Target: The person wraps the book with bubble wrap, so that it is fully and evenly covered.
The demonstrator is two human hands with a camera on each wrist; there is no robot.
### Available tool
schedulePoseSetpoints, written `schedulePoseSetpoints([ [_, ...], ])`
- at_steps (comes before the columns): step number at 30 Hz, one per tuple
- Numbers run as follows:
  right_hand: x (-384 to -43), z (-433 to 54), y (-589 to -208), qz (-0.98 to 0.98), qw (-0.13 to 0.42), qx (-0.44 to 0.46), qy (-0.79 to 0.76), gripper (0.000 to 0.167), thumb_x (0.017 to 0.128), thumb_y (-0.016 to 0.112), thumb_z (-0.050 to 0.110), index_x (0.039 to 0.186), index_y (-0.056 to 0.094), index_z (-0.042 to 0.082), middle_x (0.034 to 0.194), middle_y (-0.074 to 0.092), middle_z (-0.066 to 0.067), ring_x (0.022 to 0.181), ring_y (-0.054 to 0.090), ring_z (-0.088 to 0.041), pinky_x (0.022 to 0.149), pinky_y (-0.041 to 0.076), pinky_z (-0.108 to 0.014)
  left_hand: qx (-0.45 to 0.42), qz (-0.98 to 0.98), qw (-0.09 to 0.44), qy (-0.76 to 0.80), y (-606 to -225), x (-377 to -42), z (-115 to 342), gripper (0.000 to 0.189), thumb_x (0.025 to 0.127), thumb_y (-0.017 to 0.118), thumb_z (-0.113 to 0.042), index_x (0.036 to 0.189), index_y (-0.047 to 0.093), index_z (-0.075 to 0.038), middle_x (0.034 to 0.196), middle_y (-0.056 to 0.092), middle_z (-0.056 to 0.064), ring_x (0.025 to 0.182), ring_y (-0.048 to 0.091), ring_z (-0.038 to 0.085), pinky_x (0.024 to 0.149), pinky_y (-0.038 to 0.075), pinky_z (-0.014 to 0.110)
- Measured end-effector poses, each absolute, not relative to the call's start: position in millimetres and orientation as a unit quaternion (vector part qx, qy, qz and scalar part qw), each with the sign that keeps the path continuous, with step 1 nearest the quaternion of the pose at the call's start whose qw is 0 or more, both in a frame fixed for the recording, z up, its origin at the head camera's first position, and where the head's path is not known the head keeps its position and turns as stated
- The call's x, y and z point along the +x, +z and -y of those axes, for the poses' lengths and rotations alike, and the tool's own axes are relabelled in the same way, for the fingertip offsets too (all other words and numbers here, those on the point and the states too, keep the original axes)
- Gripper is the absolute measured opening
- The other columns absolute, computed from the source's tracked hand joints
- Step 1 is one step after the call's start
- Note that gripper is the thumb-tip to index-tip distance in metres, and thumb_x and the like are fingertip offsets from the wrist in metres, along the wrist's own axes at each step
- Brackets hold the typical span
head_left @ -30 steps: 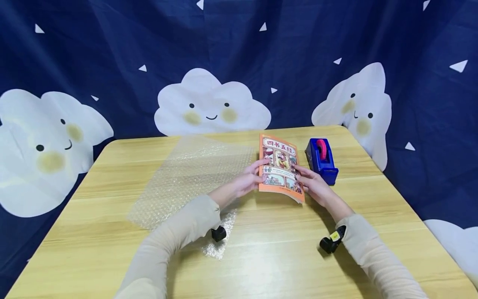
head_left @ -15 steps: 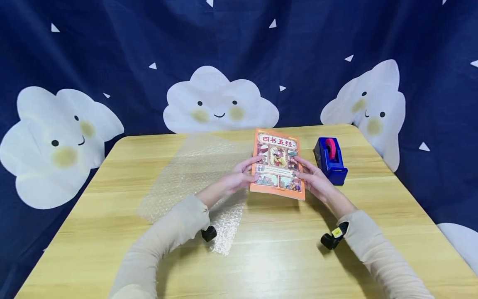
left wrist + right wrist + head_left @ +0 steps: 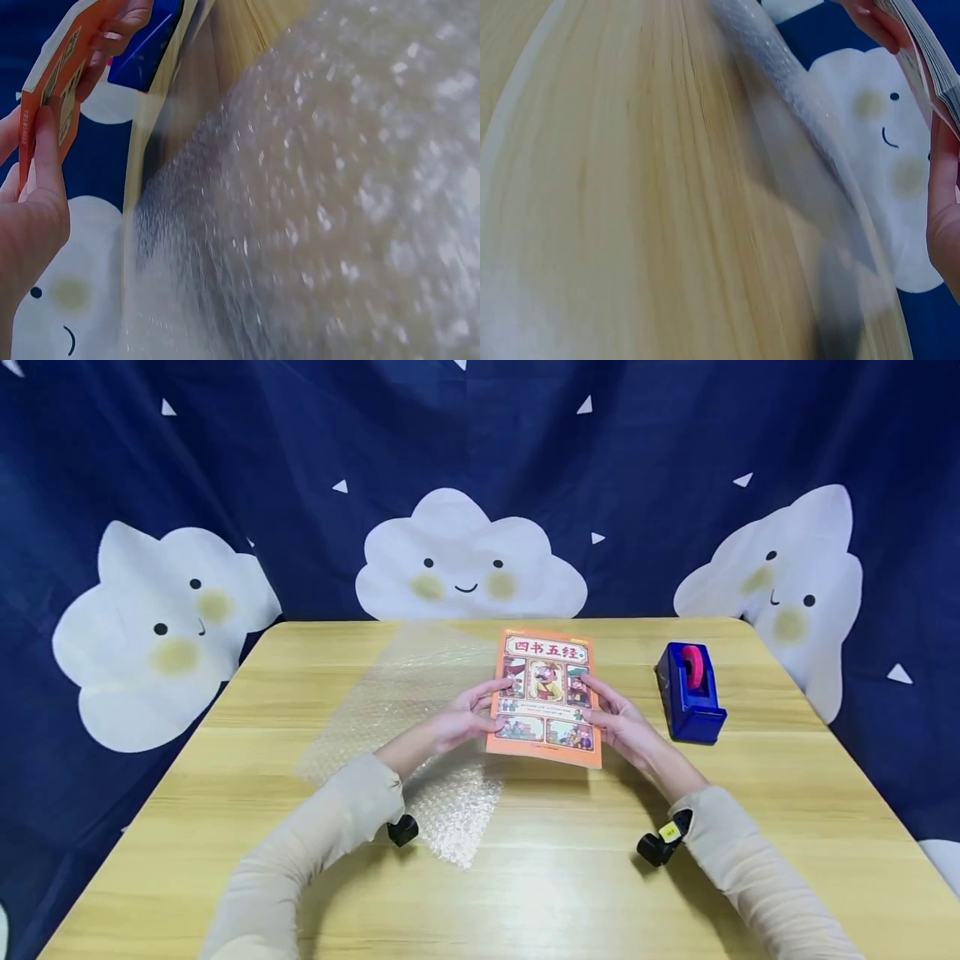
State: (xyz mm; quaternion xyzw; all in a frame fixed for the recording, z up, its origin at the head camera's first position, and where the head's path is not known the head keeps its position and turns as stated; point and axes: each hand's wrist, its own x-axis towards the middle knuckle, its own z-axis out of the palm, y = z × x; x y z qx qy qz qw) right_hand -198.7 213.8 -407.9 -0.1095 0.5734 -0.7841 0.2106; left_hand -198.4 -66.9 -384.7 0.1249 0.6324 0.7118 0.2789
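Note:
An orange paperback book [image 3: 546, 693] with cartoon panels and red Chinese characters on its cover is held up over the table, cover toward the head view. My left hand [image 3: 459, 720] grips its left edge, with thumb and fingers on either side of the spine [image 3: 28, 135]. Its right edge is pinched by my right hand [image 3: 626, 727]; the page edges [image 3: 926, 52] show in the right wrist view. Under and left of the book lies a sheet of clear bubble wrap [image 3: 457, 802], partly covered by my left forearm.
A blue tape dispenser [image 3: 690, 697] with a pink roll stands to the right of the book. The wooden table [image 3: 570, 877] ends at the back against a dark blue curtain [image 3: 315, 560] printed with clouds. Each wrist carries a small black camera [image 3: 657, 848].
The book has turned from slanted to nearly face-on and shifted left, away from the tape dispenser, both hands still holding it. The head view has swung somewhat left.

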Motion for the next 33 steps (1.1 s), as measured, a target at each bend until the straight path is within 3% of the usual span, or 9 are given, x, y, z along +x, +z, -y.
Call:
schedulePoseSetpoints([
  [2,-198,-210,-407,-0.58,0.215,-0.114,-0.777,0.07,0.089,0.046,-0.007,0.147,0.011,0.012,0.153,-0.004,-0.012,0.093,0.058,-0.008,0.077,0.052,-0.024,0.12,-0.636,0.279,0.709,-385,-197,72,0.078,0.078,0.052,0.015,0.144,0.026,-0.016,0.15,0.008,0.018,0.12,0.044,0.035,0.095,0.043,0.041],
  [5,-196,-204,-407,-0.593,0.221,-0.121,-0.765,0.07,0.089,0.046,-0.007,0.147,0.012,0.011,0.153,-0.003,-0.013,0.095,0.057,-0.008,0.079,0.051,-0.026,0.114,-0.641,0.276,0.707,-387,-195,81,0.081,0.077,0.054,0.016,0.144,0.025,-0.02,0.146,0.019,0.022,0.104,0.055,0.027,0.092,0.045,0.041],
  [10,-196,-192,-404,-0.622,0.225,-0.137,-0.738,0.07,0.088,0.05,-0.003,0.147,0.015,0.014,0.152,0.004,-0.014,0.098,0.057,-0.009,0.084,0.049,-0.029,0.122,-0.64,0.272,0.708,-388,-192,97,0.089,0.077,0.052,0.017,0.146,0.016,-0.026,0.142,0.025,0.026,0.082,0.062,0.017,0.092,0.045,0.042],
  [20,-203,-167,-399,-0.661,0.245,-0.159,-0.691,0.071,0.089,0.053,0.004,0.147,0.016,0.02,0.154,0.0,-0.006,0.109,0.052,-0.021,0.094,0.042,-0.04,0.101,-0.638,0.255,0.72,-390,-189,123,0.085,0.08,0.051,0.016,0.146,0.015,-0.024,0.136,0.036,0.027,0.089,0.064,0.02,0.086,0.048,0.043],
  [26,-208,-151,-400,-0.665,0.256,-0.174,-0.68,0.072,0.088,0.054,0.004,0.147,0.017,0.021,0.154,-0.001,-0.006,0.123,0.038,-0.037,0.098,0.039,-0.045,0.093,-0.647,0.248,0.715,-392,-185,139,0.085,0.081,0.052,0.015,0.146,0.012,-0.024,0.136,0.035,0.028,0.089,0.064,0.02,0.086,0.048,0.044],
  [33,-212,-125,-400,-0.667,0.271,-0.187,-0.668,0.07,0.089,0.053,0.004,0.147,0.018,0.021,0.154,-0.003,-0.008,0.13,0.029,-0.039,0.101,0.033,-0.05,0.084,-0.662,0.234,0.707,-392,-181,165,0.087,0.081,0.053,0.013,0.146,0.009,-0.023,0.135,0.036,0.029,0.087,0.064,0.019,0.087,0.048,0.044],
])
